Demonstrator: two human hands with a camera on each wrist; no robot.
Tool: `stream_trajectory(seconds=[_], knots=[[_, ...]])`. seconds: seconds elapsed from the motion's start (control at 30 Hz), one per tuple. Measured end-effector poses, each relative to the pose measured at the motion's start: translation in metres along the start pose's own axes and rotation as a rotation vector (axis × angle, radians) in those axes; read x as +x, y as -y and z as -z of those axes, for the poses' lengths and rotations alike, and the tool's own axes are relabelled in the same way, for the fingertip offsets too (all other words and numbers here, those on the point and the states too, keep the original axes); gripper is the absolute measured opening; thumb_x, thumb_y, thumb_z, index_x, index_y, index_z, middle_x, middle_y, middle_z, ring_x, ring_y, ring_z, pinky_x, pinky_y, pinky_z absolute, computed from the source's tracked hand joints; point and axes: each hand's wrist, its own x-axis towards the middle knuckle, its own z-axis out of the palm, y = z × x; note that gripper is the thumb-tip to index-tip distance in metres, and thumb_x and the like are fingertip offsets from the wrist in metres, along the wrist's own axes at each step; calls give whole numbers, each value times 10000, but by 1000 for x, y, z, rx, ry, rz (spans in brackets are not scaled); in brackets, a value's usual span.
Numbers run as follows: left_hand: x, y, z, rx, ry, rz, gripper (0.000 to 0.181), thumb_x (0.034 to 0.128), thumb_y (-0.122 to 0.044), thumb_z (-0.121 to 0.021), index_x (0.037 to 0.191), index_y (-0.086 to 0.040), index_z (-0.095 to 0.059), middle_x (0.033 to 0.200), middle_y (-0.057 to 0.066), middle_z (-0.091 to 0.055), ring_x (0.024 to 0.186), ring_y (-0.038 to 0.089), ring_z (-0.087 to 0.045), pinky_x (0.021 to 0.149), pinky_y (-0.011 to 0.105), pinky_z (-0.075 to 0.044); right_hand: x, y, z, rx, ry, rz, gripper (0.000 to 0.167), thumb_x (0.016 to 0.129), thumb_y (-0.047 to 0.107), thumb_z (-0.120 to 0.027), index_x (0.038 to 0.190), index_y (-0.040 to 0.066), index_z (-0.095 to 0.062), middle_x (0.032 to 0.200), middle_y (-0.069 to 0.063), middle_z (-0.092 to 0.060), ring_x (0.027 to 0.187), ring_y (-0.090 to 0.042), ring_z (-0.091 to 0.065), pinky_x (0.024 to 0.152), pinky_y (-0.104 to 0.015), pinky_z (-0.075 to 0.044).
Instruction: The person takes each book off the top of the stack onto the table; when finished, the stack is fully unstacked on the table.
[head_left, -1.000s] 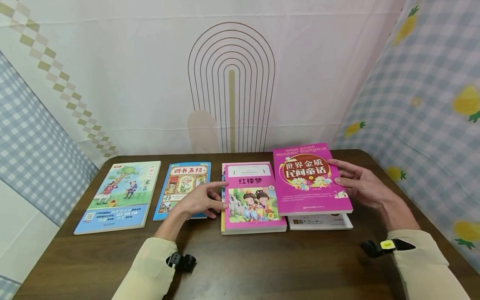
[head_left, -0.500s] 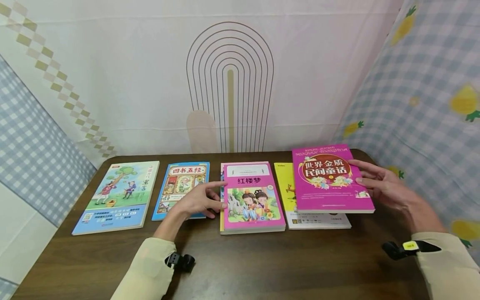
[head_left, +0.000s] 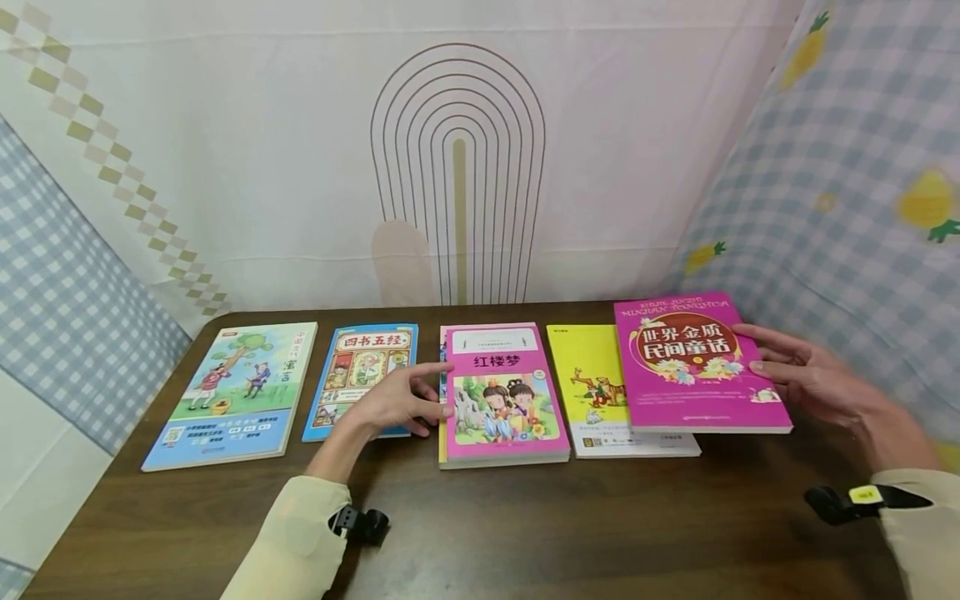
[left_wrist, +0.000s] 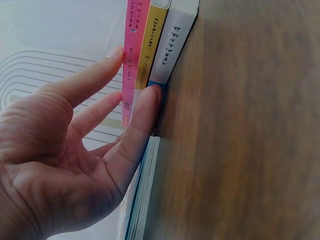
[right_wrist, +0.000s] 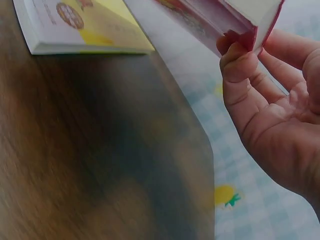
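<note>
My right hand (head_left: 813, 379) pinches the right edge of a magenta book (head_left: 705, 400) with a round red emblem. In the right wrist view, thumb and fingers of the right hand (right_wrist: 280, 110) hold the raised book (right_wrist: 215, 17) above the table. It overlaps part of a yellow-and-white book (head_left: 592, 400). My left hand (head_left: 397, 404) rests against the left side of a stack topped by a pink book (head_left: 506, 408). The left wrist view shows the left hand's (left_wrist: 75, 145) fingers touching pink, yellow and white-blue spines, loosely extended, not gripping.
On the brown wooden table (head_left: 480, 533), a blue book (head_left: 367, 362) lies partly behind my left hand. A green-and-blue book (head_left: 228, 392) lies at far left. A patterned cloth (head_left: 300, 167) hangs behind the table, with checked cloth (head_left: 840, 208) on the right.
My right hand has carried the magenta book to the right, uncovering much of the yellow-and-white book beneath. My left hand has stayed at the stack.
</note>
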Motion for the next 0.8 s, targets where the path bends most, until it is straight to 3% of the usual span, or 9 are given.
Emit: stream_trajectory(seconds=[0.3, 0.47, 0.63, 0.8], knots=[[0, 1, 0, -5, 4, -3, 784, 916, -154, -843, 1605, -154, -469, 1060, 161, -604, 818, 221, -682, 676, 394, -661, -8, -2, 19, -95, -63, -125, 513, 1127, 145, -478, 1447, 546, -490, 1130, 205, -718, 1014, -161, -749, 822, -429, -659], [0, 1, 0, -8, 4, -2, 784, 916, -165, -846, 1605, -156, -470, 1063, 162, -598, 824, 224, -680, 680, 397, -663, -12, -9, 32, -160, -83, -156, 509, 1132, 183, -482, 1468, 562, -428, 1106, 240, -698, 1001, -156, -749, 822, -436, -659], [-1, 0, 0, -5, 7, 3, 779, 919, -172, -844, 1604, -168, -473, 1073, 163, -596, 836, 226, -682, 695, 398, -666, -15, -18, 45, -203, -82, -183, 498, 1138, 197, -471, 1419, 607, -430, 1107, 233, -692, 1011, -162, -750, 841, -454, -656], [0, 1, 0, -2, 4, 10, 771, 919, -165, -843, 1599, -180, -482, 1081, 165, -593, 843, 229, -686, 698, 395, -666, -17, -27, 53, -221, -57, -210, 537, 1142, 214, -461, 1479, 620, -357, 1111, 256, -665, 1032, -142, -741, 875, -441, -646]])
